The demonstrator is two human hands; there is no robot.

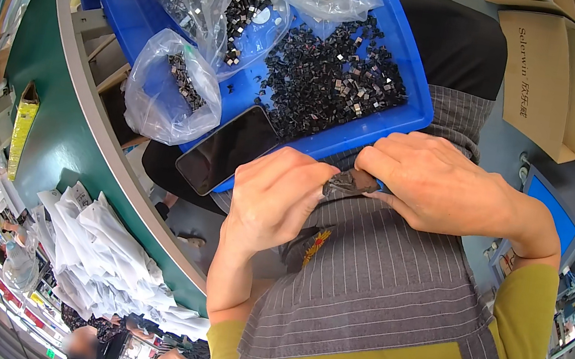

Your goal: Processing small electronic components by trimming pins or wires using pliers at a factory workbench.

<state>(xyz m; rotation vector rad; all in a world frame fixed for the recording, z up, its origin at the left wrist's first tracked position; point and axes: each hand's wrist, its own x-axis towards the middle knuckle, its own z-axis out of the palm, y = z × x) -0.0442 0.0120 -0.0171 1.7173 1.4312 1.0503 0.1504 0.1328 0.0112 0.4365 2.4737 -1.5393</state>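
Head view. Left hand (273, 196): fingers curled closed, pinching a small dark part (349, 182) at its left end. Right hand (441, 183): fingers closed on the same part from 3 o'clock. Part sat between both hands, over a striped apron (371, 268). Blue tray (386, 124) at 12 o'clock held loose dark parts (334, 74), clear bags (166, 89) and a black phone (228, 148). White gloves (106, 256) lay at 8 o'clock.
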